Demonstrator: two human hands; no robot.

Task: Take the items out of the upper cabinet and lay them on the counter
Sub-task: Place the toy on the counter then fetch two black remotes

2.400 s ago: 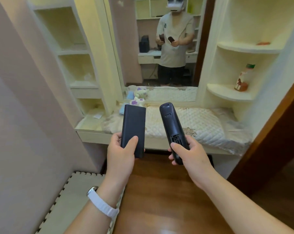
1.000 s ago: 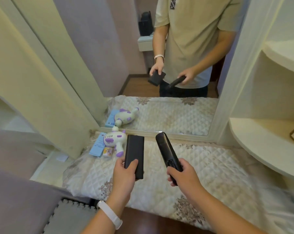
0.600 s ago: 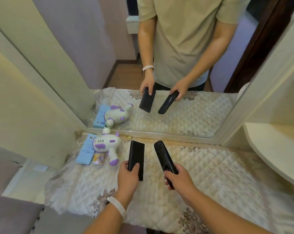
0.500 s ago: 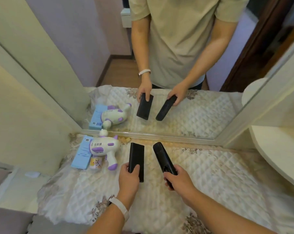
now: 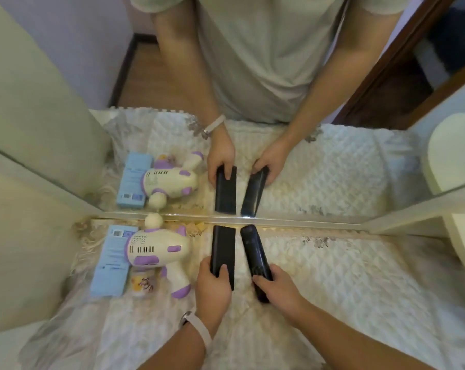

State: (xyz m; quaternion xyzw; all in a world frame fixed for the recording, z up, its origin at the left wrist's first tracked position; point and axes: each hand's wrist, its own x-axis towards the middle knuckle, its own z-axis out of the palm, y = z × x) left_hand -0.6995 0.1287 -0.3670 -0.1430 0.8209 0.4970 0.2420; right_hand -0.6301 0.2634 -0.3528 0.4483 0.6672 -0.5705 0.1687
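The desk (image 5: 365,295) fills the lower half of the frame under a white quilted cover (image 5: 333,263). Its far edge meets a mirror (image 5: 319,182) at mid-frame. At centre left a pale blue box (image 5: 113,260) lies flat. A white-and-purple toy (image 5: 156,249) touches its right side, and a small yellow pack (image 5: 142,284) sits just below the toy. At centre, a flat black remote (image 5: 223,247) and a rounded black remote (image 5: 252,252) sit side by side. Whether they rest on the cover is unclear.

Flat black slab (image 5: 223,252): plain face up, lying lengthwise, far end at the back edge of the quilt-covered counter (image 5: 346,276), near end gripped by left hand (image 5: 212,287). Rounded black remote (image 5: 255,259): just beside it, slightly angled, near end in right hand (image 5: 282,289). Contact with the counter unclear.
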